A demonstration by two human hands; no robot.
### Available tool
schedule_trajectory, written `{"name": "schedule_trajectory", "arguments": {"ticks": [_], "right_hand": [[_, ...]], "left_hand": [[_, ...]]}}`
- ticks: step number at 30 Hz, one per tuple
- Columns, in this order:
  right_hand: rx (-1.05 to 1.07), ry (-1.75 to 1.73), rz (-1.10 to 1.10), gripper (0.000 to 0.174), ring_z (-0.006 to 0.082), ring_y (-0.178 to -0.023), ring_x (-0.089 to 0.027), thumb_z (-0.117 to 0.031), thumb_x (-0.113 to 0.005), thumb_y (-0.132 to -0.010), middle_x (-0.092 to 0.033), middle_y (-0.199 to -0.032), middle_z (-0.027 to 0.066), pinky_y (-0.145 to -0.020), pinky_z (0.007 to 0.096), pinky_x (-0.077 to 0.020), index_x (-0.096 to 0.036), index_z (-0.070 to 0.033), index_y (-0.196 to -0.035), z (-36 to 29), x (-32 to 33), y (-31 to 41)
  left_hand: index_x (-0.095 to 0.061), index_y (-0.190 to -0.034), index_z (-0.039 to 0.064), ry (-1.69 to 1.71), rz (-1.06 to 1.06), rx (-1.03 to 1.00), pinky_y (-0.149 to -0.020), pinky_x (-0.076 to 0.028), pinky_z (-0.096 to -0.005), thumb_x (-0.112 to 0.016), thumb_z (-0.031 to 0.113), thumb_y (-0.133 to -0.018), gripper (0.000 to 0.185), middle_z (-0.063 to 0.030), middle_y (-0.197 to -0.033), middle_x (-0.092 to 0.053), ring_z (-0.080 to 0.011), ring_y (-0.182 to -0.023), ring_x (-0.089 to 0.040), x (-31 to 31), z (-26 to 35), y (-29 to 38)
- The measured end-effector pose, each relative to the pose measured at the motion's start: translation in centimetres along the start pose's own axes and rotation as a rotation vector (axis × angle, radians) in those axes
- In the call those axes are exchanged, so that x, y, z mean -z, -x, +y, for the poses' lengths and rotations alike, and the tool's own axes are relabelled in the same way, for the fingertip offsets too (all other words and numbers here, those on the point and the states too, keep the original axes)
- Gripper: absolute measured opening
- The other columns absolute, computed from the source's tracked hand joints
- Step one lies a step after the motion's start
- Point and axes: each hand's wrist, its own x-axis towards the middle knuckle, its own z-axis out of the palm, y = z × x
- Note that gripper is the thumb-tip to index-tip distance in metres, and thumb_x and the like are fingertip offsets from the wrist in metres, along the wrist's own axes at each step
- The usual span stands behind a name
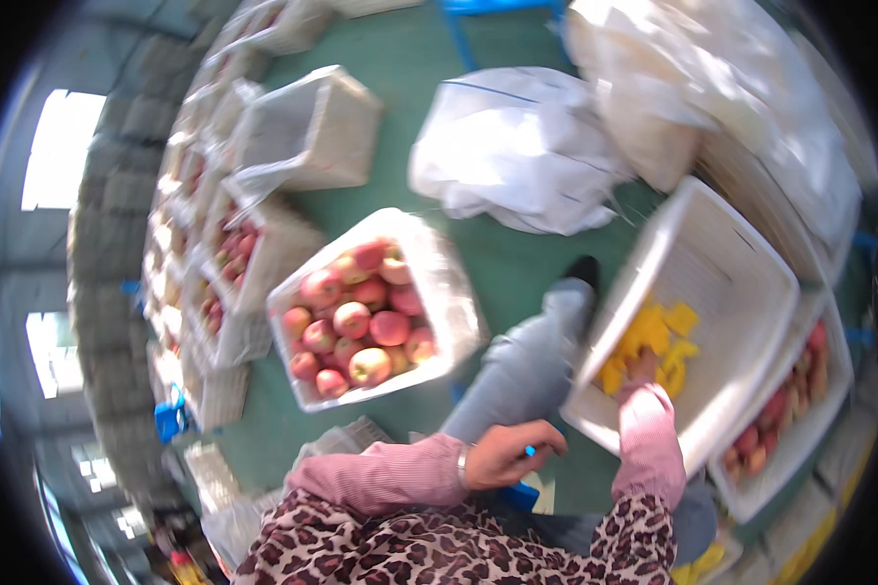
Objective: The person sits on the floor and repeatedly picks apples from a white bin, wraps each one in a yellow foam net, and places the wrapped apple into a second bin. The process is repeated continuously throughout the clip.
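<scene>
My right hand (642, 365) reaches into a white plastic crate (732, 292) and touches loose yellow pieces (651, 329) on its bottom. Its fingertips are partly hidden, so I cannot tell whether they grip any. My left hand (512, 453) is held in front of my body, fingers curled. A small blue object (530, 451) shows between those fingers; most of it is hidden in the hand. To the left of my leg stands a white crate (464, 314) filled with red and yellow apples (351, 319).
Another crate (838, 409) of apples adjoins the yellow pieces' crate on the right. White sacks (519, 153) lie ahead on the green floor (402, 58). Stacked crates (227, 322) line the left, one crate (340, 131) tipped on its side. A blue stool (501, 7) stands at the top.
</scene>
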Motion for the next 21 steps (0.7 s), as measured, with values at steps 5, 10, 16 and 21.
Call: {"name": "schedule_trajectory", "arguments": {"ticks": [5, 10, 16, 21], "right_hand": [[0.025, 0.069, 0.049, 0.045, 0.0365, -0.092, -0.054, -0.024, -0.071, -0.076, -0.058, -0.100, 0.0225, -0.083, 0.0417, -0.0430, -0.050, 0.003, -0.105, 3.1, 2.6, -2.2], [0.654, -0.011, 0.090, 0.044, 0.0358, -0.101, -0.059, -0.023, -0.068, -0.087, -0.060, -0.114, 0.0225, -0.092, 0.0430, -0.0470, -0.055, 0.002, -0.121, -9.6, 13.5, 6.0], [0.962, -0.568, -0.288, 0.053, 0.0315, -0.110, -0.059, -0.014, -0.074, -0.083, -0.056, -0.118, 0.0226, -0.097, 0.0410, -0.0458, -0.041, 0.002, -0.122, -29.4, 18.1, 28.5], [1.035, -0.287, -0.539, 0.059, 0.0313, -0.113, -0.057, -0.014, -0.073, -0.084, -0.054, -0.123, 0.0228, -0.099, 0.0416, -0.0448, -0.037, 0.002, -0.128, -35.9, 16.2, 32.9]], "left_hand": [[-0.056, -0.098, 0.007, -0.003, 0.125, -0.236, -0.065, -0.049, -0.0317, -0.053, 0.007, -0.089, 0.009, -0.0072, -0.084, -0.061, -0.0235, -0.071, -0.062, -0.9, -0.6, 0.2], [-0.051, -0.102, 0.005, 0.402, 0.181, -0.206, -0.066, -0.045, -0.0329, -0.056, 0.009, -0.083, 0.021, -0.0088, -0.087, -0.059, -0.0189, -0.075, -0.055, -1.3, -0.8, -0.5], [-0.055, -0.112, 0.004, 0.278, 0.403, -0.492, -0.070, -0.050, -0.0325, -0.072, 0.039, -0.086, 0.047, -0.0093, -0.099, -0.060, -0.0190, -0.086, -0.059, 2.2, 3.0, -1.2], [-0.055, -0.110, 0.001, 0.233, 0.574, -0.482, -0.070, -0.050, -0.0348, -0.061, 0.041, -0.092, 0.044, -0.0124, -0.093, -0.063, -0.0232, -0.083, -0.061, 6.6, 6.9, 4.6]]}}
